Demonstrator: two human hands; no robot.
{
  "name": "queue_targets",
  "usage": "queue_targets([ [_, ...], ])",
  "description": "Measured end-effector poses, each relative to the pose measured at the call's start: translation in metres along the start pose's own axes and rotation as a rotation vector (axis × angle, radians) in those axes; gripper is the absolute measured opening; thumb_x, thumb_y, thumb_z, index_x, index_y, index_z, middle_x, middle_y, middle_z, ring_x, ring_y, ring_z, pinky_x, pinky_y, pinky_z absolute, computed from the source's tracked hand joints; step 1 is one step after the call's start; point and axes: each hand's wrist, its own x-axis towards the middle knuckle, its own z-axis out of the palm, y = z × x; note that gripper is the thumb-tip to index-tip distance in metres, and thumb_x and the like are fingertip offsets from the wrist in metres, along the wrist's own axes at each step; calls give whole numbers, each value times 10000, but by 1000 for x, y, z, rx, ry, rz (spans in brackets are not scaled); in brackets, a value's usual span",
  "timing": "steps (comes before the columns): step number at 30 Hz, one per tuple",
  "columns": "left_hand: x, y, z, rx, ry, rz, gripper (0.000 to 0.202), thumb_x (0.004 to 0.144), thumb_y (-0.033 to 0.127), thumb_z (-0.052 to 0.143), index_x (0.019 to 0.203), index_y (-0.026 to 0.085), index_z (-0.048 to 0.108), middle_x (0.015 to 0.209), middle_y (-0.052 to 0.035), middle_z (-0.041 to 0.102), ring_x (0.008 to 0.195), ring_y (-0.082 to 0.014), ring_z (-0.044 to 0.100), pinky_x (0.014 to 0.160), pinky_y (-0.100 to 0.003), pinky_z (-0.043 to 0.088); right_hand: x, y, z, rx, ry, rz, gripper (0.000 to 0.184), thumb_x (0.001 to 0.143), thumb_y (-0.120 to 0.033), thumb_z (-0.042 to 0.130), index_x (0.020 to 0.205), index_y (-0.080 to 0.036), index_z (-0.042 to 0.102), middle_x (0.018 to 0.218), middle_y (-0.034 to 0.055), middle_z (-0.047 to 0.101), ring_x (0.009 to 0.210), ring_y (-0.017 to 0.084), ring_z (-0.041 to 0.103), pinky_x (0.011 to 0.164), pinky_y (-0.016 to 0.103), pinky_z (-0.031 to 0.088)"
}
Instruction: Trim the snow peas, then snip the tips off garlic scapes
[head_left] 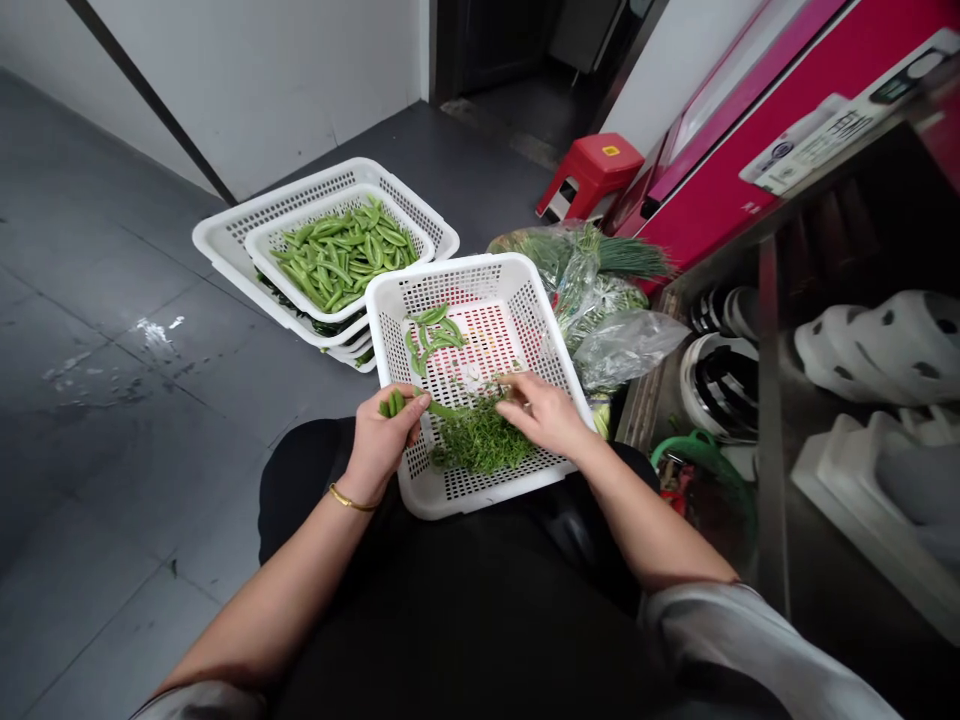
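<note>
A white perforated basket (525, 300) rests on my lap. It holds a few green pea pods (435, 335) at its far side and a heap of thin green strings and trimmings (480, 445) at its near side. My left hand (382, 440) is at the basket's left rim, closed around a small bunch of pea pods (394, 402). My right hand (544, 410) is inside the basket over the trimmings, its fingers pinched on a pod (444, 410) that stretches toward the left hand.
On the grey floor beyond stand stacked white baskets (225, 240), the top one full of pea pods (341, 255). Bagged greens (600, 290) lie to the right. A red stool (589, 170), a red cabinet (720, 170) and a metal shelf with white shoes (877, 345) are at right.
</note>
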Motion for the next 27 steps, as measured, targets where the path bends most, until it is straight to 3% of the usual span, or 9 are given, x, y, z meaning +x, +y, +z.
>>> queue_targets([
  [3,-5,1,2,57,-24,32,148,694,255,742,745,153,649,407,52,480,348,-62,398,358,-167,297,8,-15,22,-17,-146,-86,211,912,-341,473,1024,-190,568,939,60,622,722,147,569,655,266,417],
  [7,-13,-2,5,23,-41,-3,149,691,261,743,729,155,645,473,27,555,357,-57,395,351,-167,295,15,-22,32,182,-81,-41,274,954,-298,368,778,-185,544,628,-10,566,618,125,552,638,239,402],
  [12,-18,-10,4,88,-316,-223,209,679,305,751,774,147,651,669,-58,686,359,-63,422,335,-184,328,15,-23,10,315,-115,-27,271,949,-313,373,748,-196,511,533,-52,494,530,101,492,587,215,367],
  [14,-18,-7,4,119,-421,-226,213,668,289,762,805,152,673,616,-35,657,361,-68,429,340,-185,332,15,-28,6,219,-171,-142,268,932,-293,401,703,-194,497,584,-37,495,565,104,474,579,220,335],
  [18,-15,2,4,197,-562,-148,143,636,213,782,620,147,655,431,28,500,357,-71,422,351,-176,313,16,-35,9,154,-272,-274,279,930,-285,398,680,-192,479,600,-33,470,554,102,433,551,226,294],
  [20,-11,5,1,129,-434,-151,157,658,223,767,610,147,638,405,37,474,337,-62,393,338,-170,287,15,-29,8,178,-243,-228,282,931,-293,393,692,-189,499,608,-30,486,562,101,448,564,222,313],
  [22,-4,8,-6,-28,-182,-119,171,693,243,738,620,156,610,393,48,456,317,-53,361,322,-163,260,14,-14,3,200,-230,-140,302,937,-296,372,708,-183,535,620,-25,519,576,100,484,594,221,346],
  [24,4,11,-15,-230,25,-40,190,706,242,714,608,171,569,407,50,463,323,-58,370,316,-162,258,16,6,-3,154,-354,-48,296,921,-301,402,715,-180,577,615,-20,554,573,105,515,599,223,364],
  [27,13,16,-28,-446,45,15,188,674,249,702,590,172,552,503,16,538,385,-79,440,314,-165,281,32,27,1,-119,-625,73,216,756,-399,646,796,-187,650,644,7,623,596,151,563,564,244,367],
])
